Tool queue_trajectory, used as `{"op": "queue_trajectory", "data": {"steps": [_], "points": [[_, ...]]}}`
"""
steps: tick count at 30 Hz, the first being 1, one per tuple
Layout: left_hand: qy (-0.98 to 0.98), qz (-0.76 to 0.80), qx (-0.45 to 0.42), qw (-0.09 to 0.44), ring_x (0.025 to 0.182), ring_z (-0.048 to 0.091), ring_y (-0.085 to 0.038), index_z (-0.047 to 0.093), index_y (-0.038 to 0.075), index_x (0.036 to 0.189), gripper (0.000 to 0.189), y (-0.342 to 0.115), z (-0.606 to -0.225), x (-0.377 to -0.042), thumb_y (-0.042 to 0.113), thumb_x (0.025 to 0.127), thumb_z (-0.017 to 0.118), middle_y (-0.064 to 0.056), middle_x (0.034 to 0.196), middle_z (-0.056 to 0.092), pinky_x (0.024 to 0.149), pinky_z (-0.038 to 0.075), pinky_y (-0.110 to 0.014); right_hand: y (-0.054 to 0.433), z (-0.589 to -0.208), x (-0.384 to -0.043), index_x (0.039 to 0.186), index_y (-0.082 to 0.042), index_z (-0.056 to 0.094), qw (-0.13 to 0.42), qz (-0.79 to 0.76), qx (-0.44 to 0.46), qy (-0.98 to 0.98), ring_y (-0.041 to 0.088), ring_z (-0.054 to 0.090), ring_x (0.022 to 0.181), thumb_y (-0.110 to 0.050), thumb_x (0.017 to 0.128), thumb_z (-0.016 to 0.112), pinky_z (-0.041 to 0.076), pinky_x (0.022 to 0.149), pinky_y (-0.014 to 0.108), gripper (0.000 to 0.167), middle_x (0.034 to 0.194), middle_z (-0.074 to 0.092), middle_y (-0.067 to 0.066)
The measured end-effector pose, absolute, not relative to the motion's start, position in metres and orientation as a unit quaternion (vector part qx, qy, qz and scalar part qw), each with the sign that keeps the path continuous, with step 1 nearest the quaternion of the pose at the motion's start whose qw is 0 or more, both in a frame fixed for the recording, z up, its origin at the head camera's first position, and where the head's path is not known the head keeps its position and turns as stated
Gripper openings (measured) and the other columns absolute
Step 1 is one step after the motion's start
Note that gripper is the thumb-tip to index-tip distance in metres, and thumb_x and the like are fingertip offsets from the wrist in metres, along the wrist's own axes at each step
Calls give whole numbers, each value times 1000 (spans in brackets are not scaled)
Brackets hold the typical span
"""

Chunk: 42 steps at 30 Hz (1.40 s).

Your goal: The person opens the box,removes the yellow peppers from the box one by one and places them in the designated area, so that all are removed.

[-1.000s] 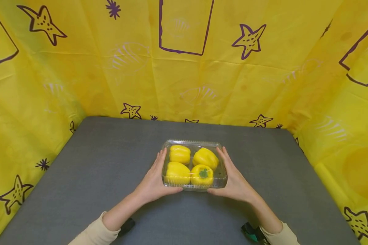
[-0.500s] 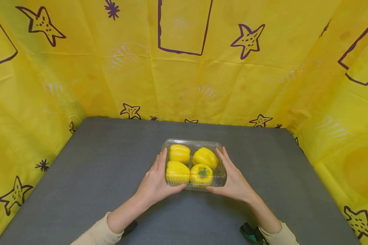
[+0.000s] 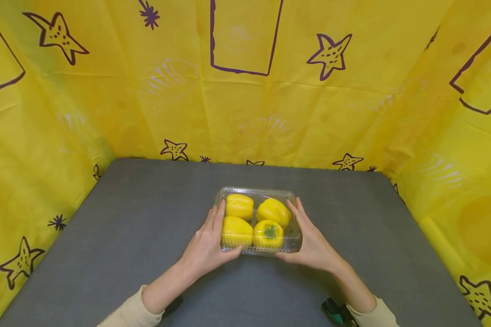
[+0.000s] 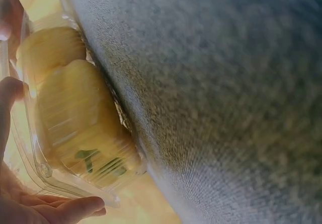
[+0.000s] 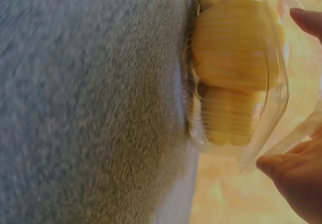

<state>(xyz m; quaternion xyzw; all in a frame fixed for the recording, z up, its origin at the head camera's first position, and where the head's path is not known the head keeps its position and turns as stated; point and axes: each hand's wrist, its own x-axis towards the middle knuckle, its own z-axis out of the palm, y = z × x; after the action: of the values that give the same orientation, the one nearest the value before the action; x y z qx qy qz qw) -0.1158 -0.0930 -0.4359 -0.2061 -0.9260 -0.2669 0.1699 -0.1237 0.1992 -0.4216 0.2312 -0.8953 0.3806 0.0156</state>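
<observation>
Both sides gripped, as I see it on the head feed: left hand (image 3: 204,243) and right hand (image 3: 315,247) each hold the clear container (image 3: 258,190) round a near corner, thumbs at the near edge, fingers along the sides. Neither hand is nearer; both touch it. Container is about midway between the left and right edges of the desk (image 3: 147,204), well short of the far edge; near edge is out of my view. Key relation, I'd say: the container lies directly between the two grips, long axis apparently running left to right, roughly parallel to the far edge, so any move depends on both hands working evenly from opposite ends. Viewing angle squashes depth, so I'm calling that axis by eye. Four yellow peppers (image 3: 237,229) inside, two by two, bunched toward the left hand, bare strip at the right end; the near-right one shows its green stem (image 3: 270,231). Weight probably sits left, so I'd watch for tilt. Both wrist views put the base close against the desk; flush or not, I can't tell. Same for whether the rim is fully closed.
</observation>
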Motion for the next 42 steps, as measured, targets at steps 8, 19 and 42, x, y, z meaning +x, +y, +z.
{"op": "queue_trajectory", "data": {"steps": [8, 19, 42], "points": [[-929, -258, -215, 154, 130, 41, -48, 16, -2, 154, 117, -96, -434, -116, 45, 70, 82, -38, 145, 33, 78, 53, -57, 201, -425, -125, 158, -28, 11, 7, 392, 248, -886, 41, 18, 143, -23, 65, 89, 35, 101, 64, 121, 163, -7, 10], [-927, -277, -225, 114, 134, 38, -44, 13, -3, 154, 112, -103, -433, -117, 38, 74, 81, -32, 151, 27, 85, 50, -57, 203, -427, -127, 158, -17, 13, 11, 391, 253, -885, 41, 18, 143, -15, 66, 85, 38, 99, 62, 117, 163, -8, 8], [-906, -322, -263, 84, 129, 41, -46, 21, -13, 148, 97, -119, -432, -119, 25, 80, 79, -37, 145, 31, 92, 46, -52, 208, -428, -129, 157, -13, 18, 9, 382, 272, -883, 40, 18, 144, -12, 71, 84, 39, 100, 59, 109, 163, -6, 10]]}}
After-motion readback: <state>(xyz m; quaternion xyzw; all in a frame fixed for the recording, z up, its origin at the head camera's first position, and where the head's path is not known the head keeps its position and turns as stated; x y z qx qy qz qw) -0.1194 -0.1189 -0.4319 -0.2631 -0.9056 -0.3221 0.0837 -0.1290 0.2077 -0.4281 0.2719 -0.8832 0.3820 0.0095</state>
